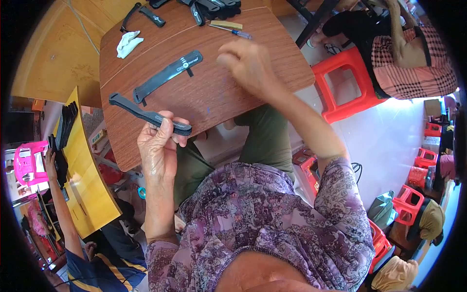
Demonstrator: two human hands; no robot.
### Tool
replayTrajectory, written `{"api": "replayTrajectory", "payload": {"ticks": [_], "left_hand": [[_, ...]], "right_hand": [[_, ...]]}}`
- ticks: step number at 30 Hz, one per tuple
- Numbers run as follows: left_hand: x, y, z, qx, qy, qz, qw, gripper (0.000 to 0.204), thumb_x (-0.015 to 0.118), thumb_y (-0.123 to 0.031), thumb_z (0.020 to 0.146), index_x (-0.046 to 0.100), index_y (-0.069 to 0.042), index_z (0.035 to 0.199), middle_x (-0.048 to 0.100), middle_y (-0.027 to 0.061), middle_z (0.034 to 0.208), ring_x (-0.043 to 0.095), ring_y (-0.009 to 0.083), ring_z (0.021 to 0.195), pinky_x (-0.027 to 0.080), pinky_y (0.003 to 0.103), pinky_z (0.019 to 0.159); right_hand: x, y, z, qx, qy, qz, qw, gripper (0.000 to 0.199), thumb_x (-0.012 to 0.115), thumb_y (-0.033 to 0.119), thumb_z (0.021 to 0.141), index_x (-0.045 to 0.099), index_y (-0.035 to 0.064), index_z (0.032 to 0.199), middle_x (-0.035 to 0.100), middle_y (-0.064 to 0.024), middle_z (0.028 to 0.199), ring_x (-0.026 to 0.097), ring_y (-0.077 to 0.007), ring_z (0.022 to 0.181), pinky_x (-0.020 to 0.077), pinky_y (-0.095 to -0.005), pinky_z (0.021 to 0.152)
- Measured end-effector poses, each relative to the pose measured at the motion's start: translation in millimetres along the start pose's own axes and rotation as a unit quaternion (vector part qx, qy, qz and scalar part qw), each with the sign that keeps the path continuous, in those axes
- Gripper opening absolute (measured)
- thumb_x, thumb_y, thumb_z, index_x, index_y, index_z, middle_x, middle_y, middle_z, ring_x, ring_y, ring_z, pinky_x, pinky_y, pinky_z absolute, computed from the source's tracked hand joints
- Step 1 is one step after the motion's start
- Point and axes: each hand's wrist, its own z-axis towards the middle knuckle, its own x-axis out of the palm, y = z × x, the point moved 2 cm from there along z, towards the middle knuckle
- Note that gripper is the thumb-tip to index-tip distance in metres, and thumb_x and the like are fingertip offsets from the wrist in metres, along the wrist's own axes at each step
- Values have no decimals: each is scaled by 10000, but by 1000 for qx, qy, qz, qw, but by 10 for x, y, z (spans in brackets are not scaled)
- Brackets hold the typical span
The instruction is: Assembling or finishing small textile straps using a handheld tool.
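My left fingers (166, 127) grip a bundle of dark straps (137, 113), thumb on top, on the near side of the flat strap (168, 77), which serves as landmark. My right fingers (228, 57) are curled just beyond its right end, apart from it; I cannot tell whether they pinch anything small. The flat strap lies on the table (121, 138), leftward of my right fingers and beyond my left; its long axis runs from near left to far right, and my right hand (250, 68) is the nearer. The bundle slants the opposite way, its free end pointing toward the far left.

Materials: the flat strap is black, smooth and faintly glossy, broad along its length, rounded at the ends, with pale marking at the right and small dark tabs along its near edge. The bundle shows stacked layers. The table is reddish-brown wood grain. Beyond the flat strap lie a crumpled white cloth (128, 45), a slim tool (242, 34) with a translucent handle, a yellowish strip (226, 24) and a heap of black straps (214, 9).
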Motion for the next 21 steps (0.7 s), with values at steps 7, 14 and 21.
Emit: {"api": "replayTrajectory", "payload": {"ticks": [7, 14, 21], "left_hand": [[-19, -21, 49, -10, -24, -56, 998, 183, 605, -151, 857, 584, 8, 944, 635, 201, 815, 564, 176, 545, 446, 284, 468], [-80, -117, 121, -12, -33, -84, 996, 224, 583, -212, 877, 577, 1, 949, 633, 195, 852, 553, 164, 553, 414, 294, 516], [27, -135, 148, -8, -22, -108, 994, 228, 538, -232, 908, 567, -8, 938, 640, 200, 834, 561, 184, 557, 420, 304, 522]], "right_hand": [[233, -727, 405, -64, 17, -286, 956, 157, 640, 137, 704, 678, 61, 836, 601, -159, 795, 565, -313, 818, 456, -414, 691], [205, -583, 283, -102, 58, -290, 950, 121, 564, 98, 684, 648, 42, 751, 599, -186, 803, 570, -330, 804, 483, -439, 670], [119, -532, 15, -104, 84, -211, 968, 120, 586, 125, 748, 587, 6, 750, 590, -187, 779, 587, -341, 776, 487, -457, 657]]}}
